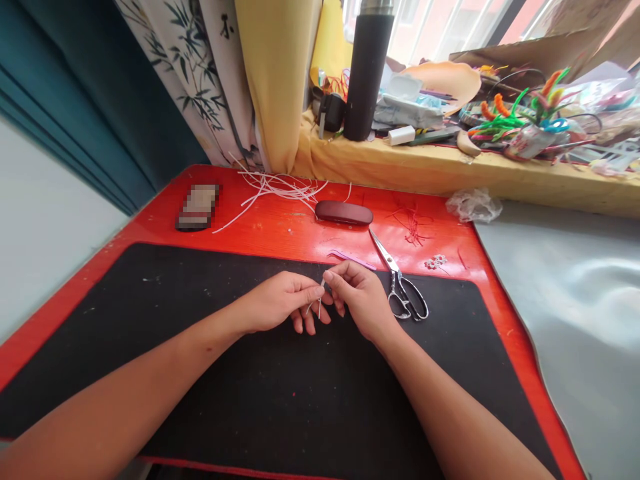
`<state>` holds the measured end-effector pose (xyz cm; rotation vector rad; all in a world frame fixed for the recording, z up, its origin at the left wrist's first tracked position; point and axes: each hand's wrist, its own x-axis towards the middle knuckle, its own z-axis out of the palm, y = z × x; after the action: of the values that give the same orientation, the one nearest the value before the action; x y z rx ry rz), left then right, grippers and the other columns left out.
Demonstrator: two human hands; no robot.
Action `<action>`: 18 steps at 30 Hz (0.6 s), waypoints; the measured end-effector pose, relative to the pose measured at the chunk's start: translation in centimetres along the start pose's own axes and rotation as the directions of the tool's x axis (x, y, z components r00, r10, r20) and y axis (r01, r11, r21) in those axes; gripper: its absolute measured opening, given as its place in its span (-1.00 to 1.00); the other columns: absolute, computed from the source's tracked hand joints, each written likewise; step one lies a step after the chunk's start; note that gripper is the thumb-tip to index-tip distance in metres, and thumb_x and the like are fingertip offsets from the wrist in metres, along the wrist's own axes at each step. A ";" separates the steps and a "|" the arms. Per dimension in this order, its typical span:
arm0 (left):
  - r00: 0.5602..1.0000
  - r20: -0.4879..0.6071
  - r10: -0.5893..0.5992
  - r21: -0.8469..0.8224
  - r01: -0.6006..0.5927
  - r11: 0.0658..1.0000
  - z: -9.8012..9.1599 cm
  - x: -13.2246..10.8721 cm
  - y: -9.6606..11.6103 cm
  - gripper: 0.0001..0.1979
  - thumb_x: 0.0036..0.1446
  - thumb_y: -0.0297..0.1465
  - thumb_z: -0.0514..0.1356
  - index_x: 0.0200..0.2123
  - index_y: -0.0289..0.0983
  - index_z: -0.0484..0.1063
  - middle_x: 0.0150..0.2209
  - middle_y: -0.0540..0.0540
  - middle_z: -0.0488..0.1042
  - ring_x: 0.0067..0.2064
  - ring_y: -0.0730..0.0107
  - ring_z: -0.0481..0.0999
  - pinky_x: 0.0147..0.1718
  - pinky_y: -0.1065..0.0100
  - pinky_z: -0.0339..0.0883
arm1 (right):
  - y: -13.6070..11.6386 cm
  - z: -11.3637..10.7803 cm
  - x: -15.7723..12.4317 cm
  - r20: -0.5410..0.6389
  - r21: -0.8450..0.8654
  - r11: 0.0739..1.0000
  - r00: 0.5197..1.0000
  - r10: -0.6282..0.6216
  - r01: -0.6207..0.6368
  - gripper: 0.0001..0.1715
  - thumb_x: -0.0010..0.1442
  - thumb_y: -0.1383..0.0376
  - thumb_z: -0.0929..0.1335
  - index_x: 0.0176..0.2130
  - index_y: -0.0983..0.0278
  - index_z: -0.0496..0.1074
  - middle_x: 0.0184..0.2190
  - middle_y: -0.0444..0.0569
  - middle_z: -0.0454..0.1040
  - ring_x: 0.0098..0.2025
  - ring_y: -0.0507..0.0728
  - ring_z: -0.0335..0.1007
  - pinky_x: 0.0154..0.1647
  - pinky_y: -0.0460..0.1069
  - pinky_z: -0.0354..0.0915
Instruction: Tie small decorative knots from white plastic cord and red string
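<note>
Over the middle of the black mat [295,400], my two hands meet at a thin white cord [320,307]. My left hand [293,300] pinches it between thumb and index finger, the other fingers loosely spread below. Thumb and fingertips of my right hand [357,293] close on the cord's upper end. Short loose ends hang under the pinch; any knot there is too small to make out. Beside my right hand lie silver scissors [397,280], partly on the mat. Just beyond my fingers are purple curved tweezers [353,259].
White cords [280,187] lie tangled at the red table's back, near a maroon case [344,212]. Red threads [413,223] and small silvery pieces [436,261] sit right of them. A black bottle [367,73] stands on the cluttered sill. A pixelated object [199,207] is at left.
</note>
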<state>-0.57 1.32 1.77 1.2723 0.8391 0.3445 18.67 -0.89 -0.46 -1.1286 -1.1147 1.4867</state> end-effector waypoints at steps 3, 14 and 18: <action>1.000 0.013 -0.018 -0.024 0.018 1.000 0.1 0.0 0.0 -0.53 0.30 -0.02 0.24 -0.23 -0.38 0.56 -0.26 -0.27 0.69 -0.43 0.32 0.66 -0.52 0.43 0.43 | 0.0 0.0 0.0 0.002 -0.006 1.000 1.000 0.004 -0.004 -0.52 0.18 -0.07 0.53 -0.35 0.26 0.44 -0.61 -0.20 0.41 -0.64 -0.04 0.21 -0.65 -0.12 0.16; 1.000 0.021 -0.011 -0.020 0.012 1.000 0.2 0.2 -0.3 -0.58 0.33 -0.09 0.23 -0.17 -0.38 0.57 -0.25 -0.26 0.69 -0.43 0.33 0.66 -0.51 0.45 0.43 | 0.0 0.1 -0.1 -0.005 -0.006 1.000 1.000 0.011 -0.011 -0.50 0.17 -0.09 0.53 -0.35 0.26 0.44 -0.62 -0.19 0.43 -0.65 -0.03 0.22 -0.64 -0.11 0.16; 0.999 0.035 -0.012 0.003 0.012 1.000 0.3 0.3 -0.4 -0.61 0.36 -0.11 0.19 -0.20 -0.37 0.53 -0.27 -0.25 0.68 -0.43 0.32 0.66 -0.51 0.43 0.44 | 0.1 0.2 -0.1 0.017 -0.010 1.000 1.000 0.005 -0.005 -0.53 0.20 -0.06 0.53 -0.35 0.26 0.43 -0.64 -0.19 0.44 -0.63 -0.02 0.25 -0.61 -0.11 0.21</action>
<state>-0.28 1.21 1.26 1.2723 0.8176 0.3113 18.52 -1.06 -0.51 -1.1281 -1.1328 1.4983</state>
